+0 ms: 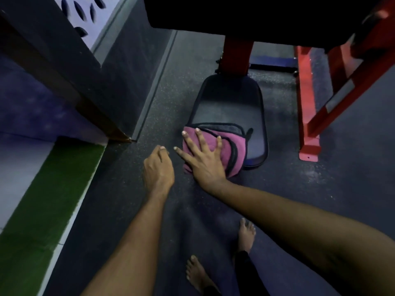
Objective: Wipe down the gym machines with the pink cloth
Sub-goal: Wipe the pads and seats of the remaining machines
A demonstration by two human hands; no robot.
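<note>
The right hand (203,161) lay spread flat on the pink cloth (236,146), fingers splayed and palm pressing it onto the near left corner of the dark padded seat (228,107). The left hand (158,167) hung just beside it over the floor (119,189), fingers loosely curled and holding nothing. The cloth was folded into a thick pad, and part of it spilled over the seat's near edge. The seat sat low on a red post (236,58), with the machine's red frame (307,107) to its right. The step in hand looked to be wiping the seat, most of which lay bare beyond the cloth. To do it well, the palm should put even weight on the cloth so the folds neither bunch nor slide off the edge. The strokes should run in overlapping passes from the near edge toward the post, taking in the piped rim and the far corners. The free hand could steady the seat if it rocked.
</note>
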